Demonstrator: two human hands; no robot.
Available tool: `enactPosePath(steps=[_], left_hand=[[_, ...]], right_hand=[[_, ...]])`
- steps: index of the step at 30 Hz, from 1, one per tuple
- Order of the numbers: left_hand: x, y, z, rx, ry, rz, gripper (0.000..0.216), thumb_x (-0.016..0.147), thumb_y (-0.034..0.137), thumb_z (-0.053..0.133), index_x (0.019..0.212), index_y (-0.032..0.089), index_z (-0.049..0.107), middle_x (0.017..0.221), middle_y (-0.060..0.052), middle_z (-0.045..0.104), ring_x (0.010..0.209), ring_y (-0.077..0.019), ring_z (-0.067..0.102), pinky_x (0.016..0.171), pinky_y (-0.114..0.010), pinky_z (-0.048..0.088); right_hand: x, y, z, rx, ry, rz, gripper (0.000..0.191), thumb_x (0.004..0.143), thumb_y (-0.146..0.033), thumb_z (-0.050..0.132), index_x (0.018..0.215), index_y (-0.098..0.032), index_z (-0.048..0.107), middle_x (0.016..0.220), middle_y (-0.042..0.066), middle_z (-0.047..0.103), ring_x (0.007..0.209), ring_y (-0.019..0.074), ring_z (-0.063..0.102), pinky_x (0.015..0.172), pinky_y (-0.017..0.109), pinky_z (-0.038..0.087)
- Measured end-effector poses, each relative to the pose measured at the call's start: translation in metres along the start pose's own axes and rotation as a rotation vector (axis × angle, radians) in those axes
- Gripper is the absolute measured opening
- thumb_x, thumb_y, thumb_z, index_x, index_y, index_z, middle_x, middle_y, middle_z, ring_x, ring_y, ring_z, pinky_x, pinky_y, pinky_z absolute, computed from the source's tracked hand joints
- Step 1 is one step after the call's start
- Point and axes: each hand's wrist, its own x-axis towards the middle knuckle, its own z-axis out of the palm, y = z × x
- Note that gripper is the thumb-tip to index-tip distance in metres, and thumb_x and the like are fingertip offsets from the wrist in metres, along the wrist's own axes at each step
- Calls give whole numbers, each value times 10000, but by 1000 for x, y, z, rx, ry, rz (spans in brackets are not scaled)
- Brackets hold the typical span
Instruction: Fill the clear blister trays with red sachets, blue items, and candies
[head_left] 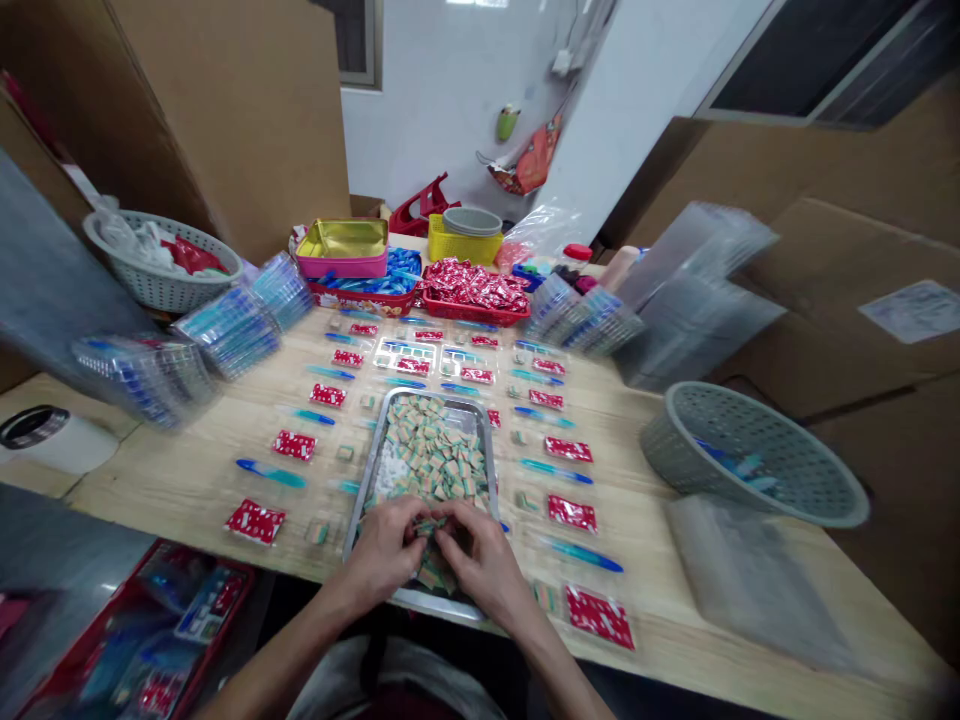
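Observation:
A metal tray [491, 470] near the table's front edge holds a heap of small striped square pieces [435, 445], green and tan. Over its near end, my left hand [386, 548] and my right hand [484, 560] meet, thumbs and fingers pinched around small striped pieces. How many pieces each hand has is hidden. Clear plastic trays lie in rows on both sides, bearing red spotted packets [571, 513], blue pen-shaped tools [583, 554] and single striped squares.
Behind the rows stand a red basket [476, 312] of red packets and a tin [364, 300] of blue tools. Stacked clear trays [229, 330] flank them. Grey baskets [679, 440] sit right and far left. A tape roll [82, 445] lies left; a red crate [45, 685] sits below.

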Motion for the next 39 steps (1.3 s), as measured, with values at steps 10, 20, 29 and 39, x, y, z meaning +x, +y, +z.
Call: enactPosePath(steps=[10, 20, 29, 39], left_hand=[[-3, 1, 0, -21, 13, 9, 237, 660, 49, 490, 835, 157, 606, 706, 7, 542, 645, -135, 480, 598, -247, 323], [-4, -1, 4, -14, 44, 44, 263, 653, 44, 483, 855, 171, 592, 696, 20, 535, 629, -128, 478, 595, -246, 316], [-4, -1, 4, -38, 48, 47, 373, 641, 38, 480, 962, 179, 609, 738, 13, 580, 628, -129, 494, 599, -242, 351], [-2, -2, 4, -37, 56, 62, 365, 666, 41, 476, 975, 181, 611, 768, -1, 603, 655, -134, 520, 624, -243, 384]], right_hand=[[1, -4, 5, -28, 20, 6, 58, 810, -188, 542, 803, -180, 598, 756, 17, 607, 721, 164, 568, 685, 268, 421], [6, 1, 7, -73, 46, 4, 121, 823, -158, 484, 734, -186, 562, 699, 7, 602, 686, 157, 562, 654, 251, 409], [3, 2, 3, -106, 84, -1, 123, 844, -185, 471, 776, -190, 574, 721, 17, 628, 681, 162, 581, 642, 250, 429], [3, 4, 3, -137, 39, -18, 181, 824, -132, 440, 815, -187, 613, 769, 29, 659, 748, 182, 605, 694, 273, 442]])
